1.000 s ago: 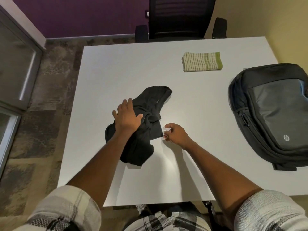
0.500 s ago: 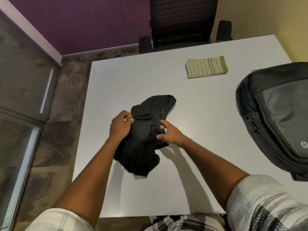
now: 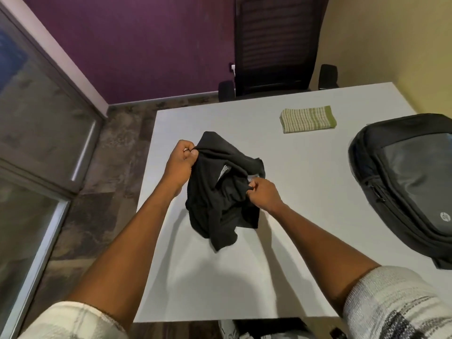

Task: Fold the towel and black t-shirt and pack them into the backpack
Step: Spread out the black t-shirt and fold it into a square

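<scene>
The crumpled black t-shirt point(image 3: 220, 199) hangs bunched above the white table point(image 3: 305, 187), its lower end near the tabletop. My left hand point(image 3: 181, 160) grips the shirt's upper left edge in a fist. My right hand point(image 3: 263, 194) pinches the fabric at the shirt's right side. A folded green-and-cream striped towel point(image 3: 308, 119) lies flat toward the far side of the table. The black and grey backpack point(image 3: 411, 174) lies on the table's right side, looking zipped shut.
A black office chair point(image 3: 276, 45) stands behind the table's far edge. Purple wall and a glass partition point(image 3: 36, 133) are to the left, patterned floor below them. The table's near edge runs just in front of my arms.
Both hands went from resting on the shirt to gripping it and have lifted it off the table. The camera has tilted up, showing more of the chair and wall.
</scene>
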Motion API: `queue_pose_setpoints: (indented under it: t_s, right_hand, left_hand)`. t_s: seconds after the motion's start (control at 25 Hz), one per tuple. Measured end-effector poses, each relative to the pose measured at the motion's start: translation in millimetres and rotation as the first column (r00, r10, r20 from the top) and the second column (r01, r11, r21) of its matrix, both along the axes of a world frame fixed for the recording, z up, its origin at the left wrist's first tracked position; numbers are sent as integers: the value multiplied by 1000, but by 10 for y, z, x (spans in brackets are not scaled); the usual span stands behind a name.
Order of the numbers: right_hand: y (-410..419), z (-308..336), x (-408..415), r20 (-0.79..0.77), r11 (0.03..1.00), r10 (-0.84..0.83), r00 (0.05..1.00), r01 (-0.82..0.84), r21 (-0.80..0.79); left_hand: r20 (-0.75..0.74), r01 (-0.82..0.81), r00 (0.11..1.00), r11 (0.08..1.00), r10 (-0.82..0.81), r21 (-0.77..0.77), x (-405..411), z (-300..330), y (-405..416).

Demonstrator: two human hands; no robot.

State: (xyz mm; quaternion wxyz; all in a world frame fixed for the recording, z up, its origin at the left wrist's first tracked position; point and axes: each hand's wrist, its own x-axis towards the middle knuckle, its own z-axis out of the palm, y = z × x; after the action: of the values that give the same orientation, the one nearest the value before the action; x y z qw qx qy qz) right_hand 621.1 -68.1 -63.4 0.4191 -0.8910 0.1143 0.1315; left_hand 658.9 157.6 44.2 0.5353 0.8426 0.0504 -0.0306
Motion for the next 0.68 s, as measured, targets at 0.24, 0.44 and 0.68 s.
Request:
queue_pose_setpoints:
  t_s: [0.24,0.44,0.68]
  right_hand:
    - [107,768,119,336,987,-39,941,-17,161]
    - [211,1179,323,448,1000,-15,894,23,-13]
    - [202,1650,377,589,973,85,804,59,-222]
  left_hand:
    - [95,134,988,984,-123,-115,134,603,-58]
    - [128,206,972,977,-197,-58,144,864,-87]
    - [158,21,987,994,-38,108,167,1016,95]
